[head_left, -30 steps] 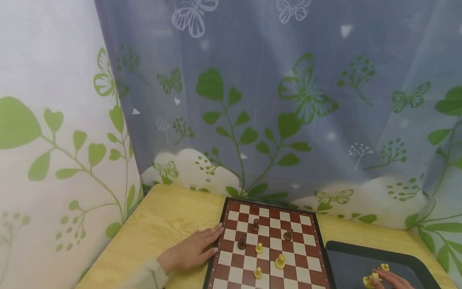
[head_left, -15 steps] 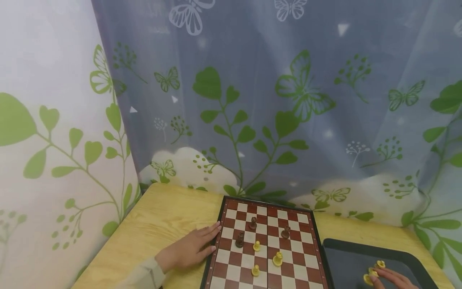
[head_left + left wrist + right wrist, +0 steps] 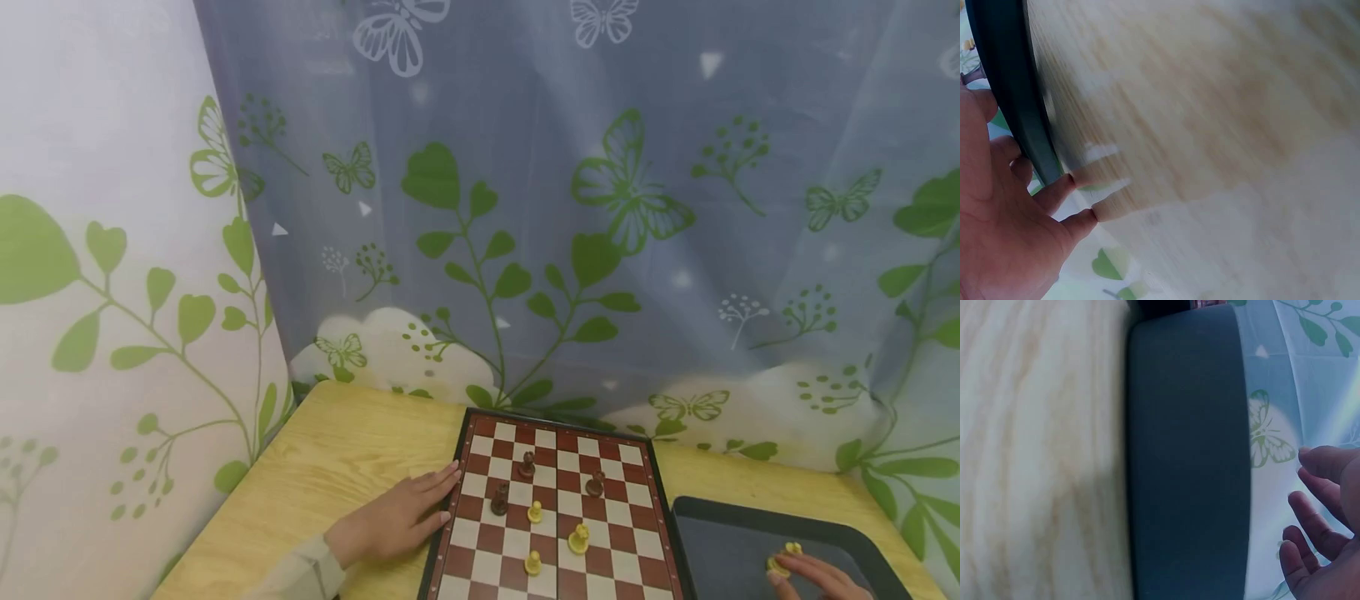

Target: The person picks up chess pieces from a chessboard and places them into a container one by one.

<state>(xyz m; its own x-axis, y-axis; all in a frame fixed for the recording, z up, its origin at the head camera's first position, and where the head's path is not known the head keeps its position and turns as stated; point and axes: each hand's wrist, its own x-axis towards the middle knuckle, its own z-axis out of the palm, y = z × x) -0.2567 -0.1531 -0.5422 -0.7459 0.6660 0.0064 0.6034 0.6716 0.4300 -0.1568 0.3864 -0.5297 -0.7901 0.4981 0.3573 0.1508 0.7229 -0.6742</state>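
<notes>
On the chessboard [image 3: 633,542] stand dark chess pieces [image 3: 499,500] and yellow ones, two of them pawns [image 3: 535,512] and one a larger yellow piece [image 3: 578,538]. My left hand [image 3: 397,518] lies flat at the board's left edge, its extended fingertips touching the black rim [image 3: 1013,81]. Over the dark tray [image 3: 720,533] my right hand [image 3: 821,577] pinches a yellow chess piece [image 3: 778,567] between thumb and index finger. Just behind it is another yellow piece [image 3: 792,547]. In the right wrist view the fingers are half curled and the piece is hidden.
A pale wooden table [image 3: 352,442] carries the board and the tray, which stands close to the board's right side. Behind the table hangs a blue curtain [image 3: 525,208] with leaves and butterflies, and a pale printed curtain [image 3: 135,250] closes off the left.
The yellow piece at my right fingertips has turned, its lower-left end drawing up closer to the fingers. My left hand stays at the board's edge. The head view has shifted slightly.
</notes>
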